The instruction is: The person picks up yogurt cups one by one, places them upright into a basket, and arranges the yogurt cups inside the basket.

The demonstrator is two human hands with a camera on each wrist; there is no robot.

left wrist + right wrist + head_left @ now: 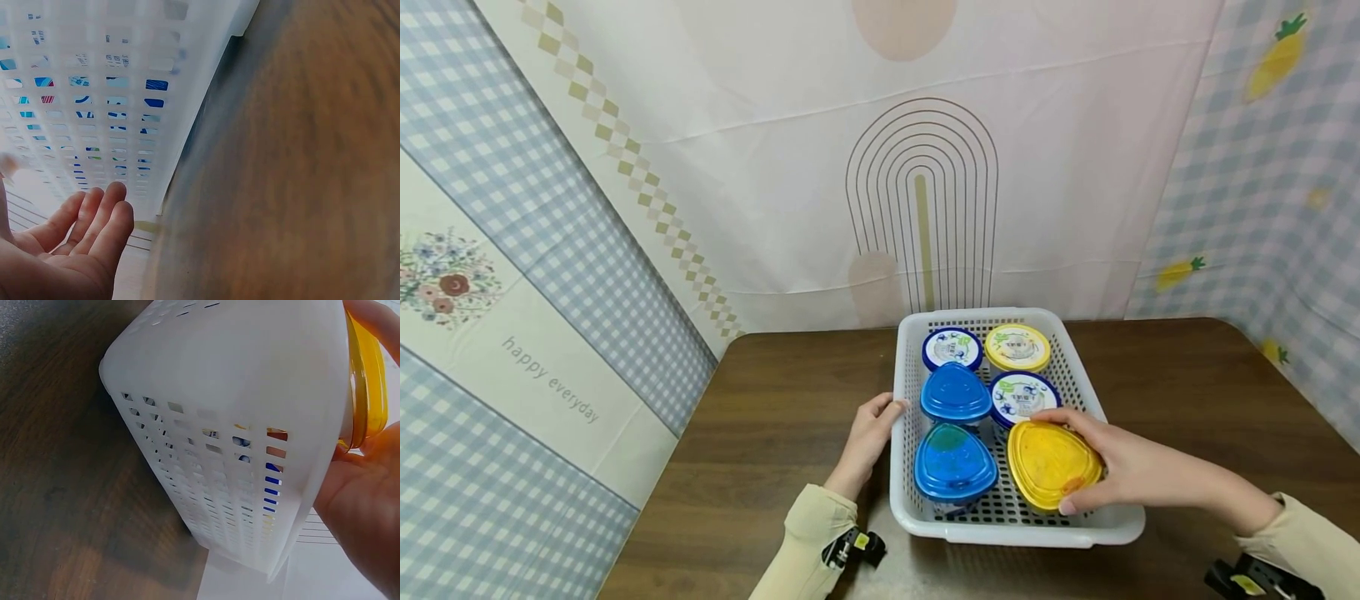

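Note:
A white plastic basket (1015, 535) with slotted sides stands on the table, holding several lidded tubs. My right hand (1108, 458) grips a tub with a yellow rounded-triangle lid (1051, 462) at the basket's front right corner, thumb on the near edge and fingers on the far edge. In the right wrist view, the yellow lid (369, 381) shows above the rim. My left hand (868, 437) holds the basket's left rim, with the thumb at the top and the fingers along the outer wall. Two tubs with blue rounded-triangle lids (955, 462) sit in the left column.
Behind them are round tubs, two with blue-rimmed white lids (952, 348) and one with a yellow-rimmed lid (1017, 347). The brown wooden table (760, 433) extends on both sides of the basket. Printed cloth (775, 208) hangs behind the table.

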